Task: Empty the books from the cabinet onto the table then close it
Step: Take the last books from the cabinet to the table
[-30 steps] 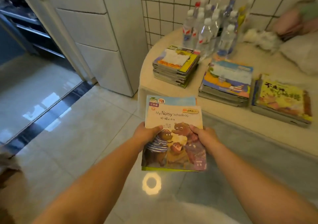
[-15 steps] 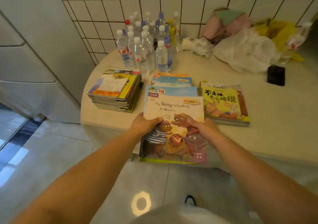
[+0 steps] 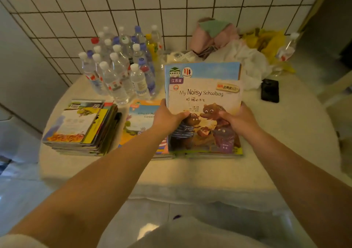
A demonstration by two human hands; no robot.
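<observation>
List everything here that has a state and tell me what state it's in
held books: gripped at both sides, over the right stack
left hand: gripping them
right hand: gripping them
left stack: resting, uneven
middle stack: resting flat
water bottles: upright, capped
phone: lying flat, dark

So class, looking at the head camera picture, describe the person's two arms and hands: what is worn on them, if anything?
Both forearms are bare right up to the frame edge, with no sleeves showing. The left hand and right hand wear no gloves, and no watch, bracelet or ring is visible.
</observation>
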